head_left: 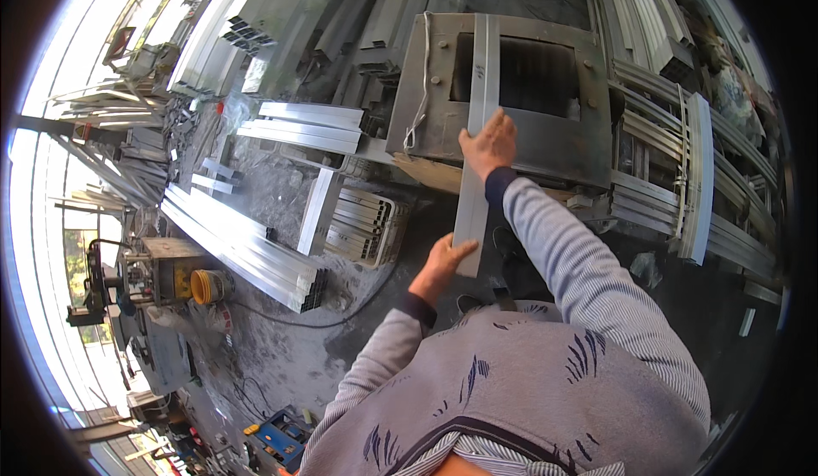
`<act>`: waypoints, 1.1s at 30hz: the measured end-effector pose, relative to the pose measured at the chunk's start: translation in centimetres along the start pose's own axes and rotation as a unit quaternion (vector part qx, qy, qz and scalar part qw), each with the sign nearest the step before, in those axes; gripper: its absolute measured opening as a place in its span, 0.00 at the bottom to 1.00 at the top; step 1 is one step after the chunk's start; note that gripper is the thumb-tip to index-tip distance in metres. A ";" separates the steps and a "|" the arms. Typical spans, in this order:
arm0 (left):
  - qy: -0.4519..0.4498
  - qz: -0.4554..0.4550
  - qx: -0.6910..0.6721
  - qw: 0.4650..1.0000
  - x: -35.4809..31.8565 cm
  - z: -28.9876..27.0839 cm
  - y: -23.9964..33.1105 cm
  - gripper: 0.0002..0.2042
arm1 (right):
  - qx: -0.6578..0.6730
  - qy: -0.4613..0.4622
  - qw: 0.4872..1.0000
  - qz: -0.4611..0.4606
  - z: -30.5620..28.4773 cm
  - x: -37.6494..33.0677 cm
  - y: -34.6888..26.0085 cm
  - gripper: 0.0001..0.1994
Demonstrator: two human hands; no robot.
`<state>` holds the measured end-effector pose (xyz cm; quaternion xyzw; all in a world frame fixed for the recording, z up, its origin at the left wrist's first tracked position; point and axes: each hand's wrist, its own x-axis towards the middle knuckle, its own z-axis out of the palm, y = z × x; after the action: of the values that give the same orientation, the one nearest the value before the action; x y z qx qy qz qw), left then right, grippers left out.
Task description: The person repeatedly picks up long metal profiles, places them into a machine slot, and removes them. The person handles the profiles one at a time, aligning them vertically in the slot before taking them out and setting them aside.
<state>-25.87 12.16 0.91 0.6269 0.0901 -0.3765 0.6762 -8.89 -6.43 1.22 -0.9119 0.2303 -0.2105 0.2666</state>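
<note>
A long, flat-sided silvery metal profile (pixel 473 195) lies lengthwise in front of me, its far part crossing a brown metal machine housing (pixel 409 92) with a dark rectangular opening. My left hand (pixel 443 263) is closed round the profile's near end, thumb on top. Farther along, my right hand (pixel 492 142) grips the same profile near the housing's front edge, its fingers wrapped over the far side. The undersides of both grips are hidden. A white cord (pixel 423 84) hangs over the housing, left of the profile.
Bundles of metal profiles (pixel 247 246) lie on the dusty floor at left. Beside them stands a plastic crate (pixel 362 229) holding short pieces. More profiles (pixel 682 161) are stacked at right. A yellow bucket (pixel 209 287) and a blue toolbox (pixel 281 438) sit at lower left.
</note>
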 end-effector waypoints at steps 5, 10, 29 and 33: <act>-0.010 -0.029 0.024 0.999 7.4 -0.5 9.2 0.21 | -0.020 -0.031 0.999 0.019 1.3 11.1 -1.8 0.38; -0.013 -0.034 0.010 0.999 10.2 -1.4 10.6 0.23 | -0.075 -0.026 0.997 0.008 2.7 13.7 -2.8 0.34; 0.012 -0.007 0.033 0.999 -6.1 -4.4 -9.5 0.24 | -0.071 -0.073 0.994 -0.044 -0.3 -11.6 -0.7 0.45; 0.026 -0.024 0.030 0.999 -9.1 -5.4 -13.1 0.24 | -0.054 -0.094 0.993 -0.044 -0.7 -15.7 -0.2 0.46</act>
<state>-38.50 21.62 -5.03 0.6537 0.1113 -0.3788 0.6455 -21.83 1.85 -2.24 -0.9502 0.1745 -0.1223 0.2275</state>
